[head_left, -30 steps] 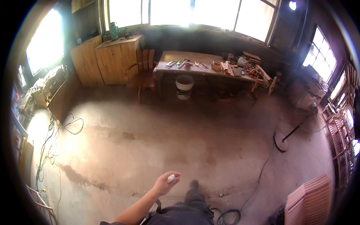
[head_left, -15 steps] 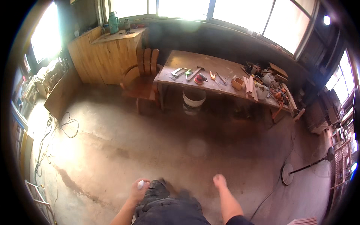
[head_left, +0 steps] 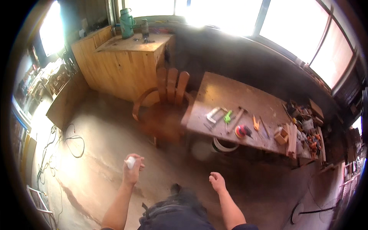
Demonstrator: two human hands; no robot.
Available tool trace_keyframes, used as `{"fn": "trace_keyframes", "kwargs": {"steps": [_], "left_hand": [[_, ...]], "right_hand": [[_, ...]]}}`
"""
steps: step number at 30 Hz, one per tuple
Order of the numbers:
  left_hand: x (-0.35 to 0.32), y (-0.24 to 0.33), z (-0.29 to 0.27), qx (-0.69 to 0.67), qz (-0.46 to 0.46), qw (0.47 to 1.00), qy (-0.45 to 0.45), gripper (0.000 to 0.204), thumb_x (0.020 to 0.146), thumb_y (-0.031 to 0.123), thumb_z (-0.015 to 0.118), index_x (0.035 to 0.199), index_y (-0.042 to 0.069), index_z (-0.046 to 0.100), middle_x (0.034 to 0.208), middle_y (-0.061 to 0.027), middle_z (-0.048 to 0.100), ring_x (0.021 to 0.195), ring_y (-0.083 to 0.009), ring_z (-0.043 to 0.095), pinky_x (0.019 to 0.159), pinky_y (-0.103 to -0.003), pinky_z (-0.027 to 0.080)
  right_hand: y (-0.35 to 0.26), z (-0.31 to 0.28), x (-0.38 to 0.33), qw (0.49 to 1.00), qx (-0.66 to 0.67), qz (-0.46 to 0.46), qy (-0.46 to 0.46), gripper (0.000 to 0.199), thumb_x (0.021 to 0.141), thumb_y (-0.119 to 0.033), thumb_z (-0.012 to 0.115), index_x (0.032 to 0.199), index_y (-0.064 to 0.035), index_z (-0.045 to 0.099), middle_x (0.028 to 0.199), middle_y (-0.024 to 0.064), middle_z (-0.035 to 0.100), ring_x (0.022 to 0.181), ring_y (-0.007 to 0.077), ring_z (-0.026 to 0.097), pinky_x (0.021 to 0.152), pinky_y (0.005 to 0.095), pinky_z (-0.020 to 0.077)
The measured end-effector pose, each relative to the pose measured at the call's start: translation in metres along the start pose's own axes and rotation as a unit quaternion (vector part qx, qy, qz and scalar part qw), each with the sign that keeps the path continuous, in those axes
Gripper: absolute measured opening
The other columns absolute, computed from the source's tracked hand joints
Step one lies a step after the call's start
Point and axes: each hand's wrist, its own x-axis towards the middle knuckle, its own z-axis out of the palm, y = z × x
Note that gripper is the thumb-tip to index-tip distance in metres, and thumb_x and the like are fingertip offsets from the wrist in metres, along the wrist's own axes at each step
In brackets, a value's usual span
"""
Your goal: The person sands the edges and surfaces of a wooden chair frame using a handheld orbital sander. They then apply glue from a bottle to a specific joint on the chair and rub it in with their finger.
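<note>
Head view: left hand (head_left: 132, 174) grasps a white object (head_left: 131, 162); right hand (head_left: 218, 182) curled, contents unclear.
A slack left grip could let it fall.

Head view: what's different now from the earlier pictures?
The view has moved closer to the workbench and wooden chair. The right hand, unseen at first, has come into view. The left hand still holds the white object; tools stay on the workbench.

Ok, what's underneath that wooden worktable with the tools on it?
A white bucket shows, its near rim peeking out past the front edge of the worktable, which covers the bucket's far side and hides anything farther back; the rest is lost in shadow.
</note>
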Motion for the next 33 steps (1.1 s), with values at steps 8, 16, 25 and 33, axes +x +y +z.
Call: {"fn": "trace_keyframes", "kwargs": {"steps": [8,16,25,33], "left_hand": [[0.336,0.088,0.045,0.039,0.123,0.991,-0.042,0.054,0.110,0.052,0.056,0.128,0.002,0.063,0.094,-0.0038,0.071,0.073,-0.0067,0.063,0.065,-0.024,0.052],[0.717,0.144,0.125,0.187,0.234,0.954,-0.016,0.054,0.111,0.056,0.053,0.112,0.003,0.068,0.077,0.0002,0.062,0.066,-0.0096,0.056,0.063,-0.028,0.047],[0.920,0.066,0.152,0.313,0.190,0.921,0.136,0.042,0.110,0.042,0.059,0.101,0.002,0.068,0.080,-0.0115,0.068,0.075,-0.0277,0.067,0.071,-0.041,0.051],[0.901,0.093,0.166,0.327,0.239,0.905,0.131,0.041,0.111,0.041,0.055,0.103,0.004,0.069,0.086,-0.0124,0.070,0.081,-0.0344,0.069,0.075,-0.041,0.052]], "right_hand": [[-0.164,0.091,0.226,0.995,0.071,-0.066,-0.019,0.024,0.102,-0.018,0.069,0.115,0.0008,0.074,0.091,0.0046,0.074,0.083,0.0109,0.069,0.078,0.0289,0.0560],[-0.426,0.203,0.565,0.957,0.094,-0.266,0.069,0.024,0.102,-0.023,0.068,0.106,-0.0012,0.077,0.103,0.0165,0.077,0.098,0.0300,0.074,0.088,0.0384,0.0571],[-0.566,0.343,0.908,0.966,0.113,-0.212,0.099,0.038,0.099,-0.032,0.071,0.122,-0.0019,0.075,0.119,0.0219,0.074,0.116,0.0369,0.069,0.102,0.0439,0.0526],[-0.592,0.399,1.062,0.971,0.183,-0.132,-0.074,0.053,0.099,-0.040,0.072,0.132,0.0010,0.066,0.119,0.0252,0.074,0.116,0.0424,0.070,0.099,0.0480,0.0544]]}}
